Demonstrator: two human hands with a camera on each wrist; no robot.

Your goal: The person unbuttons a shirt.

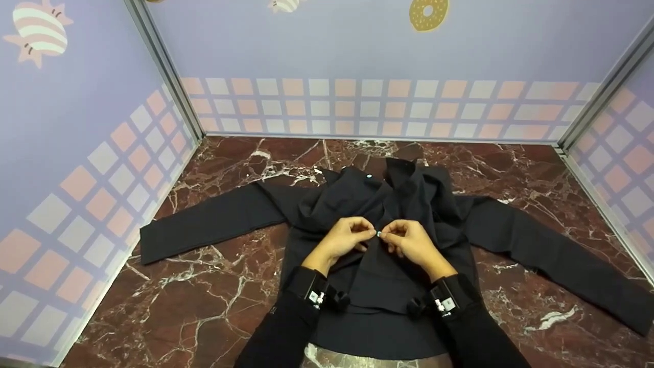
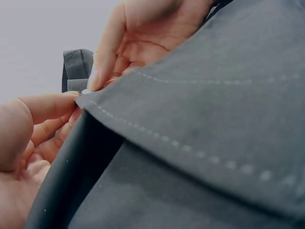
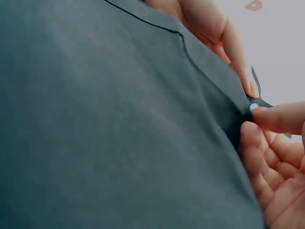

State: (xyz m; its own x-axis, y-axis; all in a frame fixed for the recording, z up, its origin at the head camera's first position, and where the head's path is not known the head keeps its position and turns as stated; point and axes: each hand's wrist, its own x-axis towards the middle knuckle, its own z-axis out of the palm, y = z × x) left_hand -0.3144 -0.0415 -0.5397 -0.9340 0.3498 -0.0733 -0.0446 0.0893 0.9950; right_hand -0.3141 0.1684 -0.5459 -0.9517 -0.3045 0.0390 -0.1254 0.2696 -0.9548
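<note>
A black long-sleeved shirt (image 1: 388, 332) lies front up with its collar (image 1: 401, 171) at the far end. Over the middle of its front, my left hand (image 1: 345, 237) pinches the edge of the cloth between thumb and fingers. Opposite it, my right hand (image 1: 411, 243) pinches a small pale button (image 1: 378, 233) at that edge. The two hands' fingertips nearly meet there. In the right wrist view the right thumb (image 3: 281, 117) presses on the button (image 3: 253, 107). The left wrist view shows cloth with a stitched edge (image 2: 157, 136) raised between the hands; the buttonhole is hidden.
Another small button (image 1: 369, 176) shows near the collar. The left sleeve (image 1: 214, 222) and right sleeve (image 1: 557, 250) spread outward over the red-brown marbled table (image 1: 199, 306). Patterned panels (image 1: 327, 46) stand at the back and both sides.
</note>
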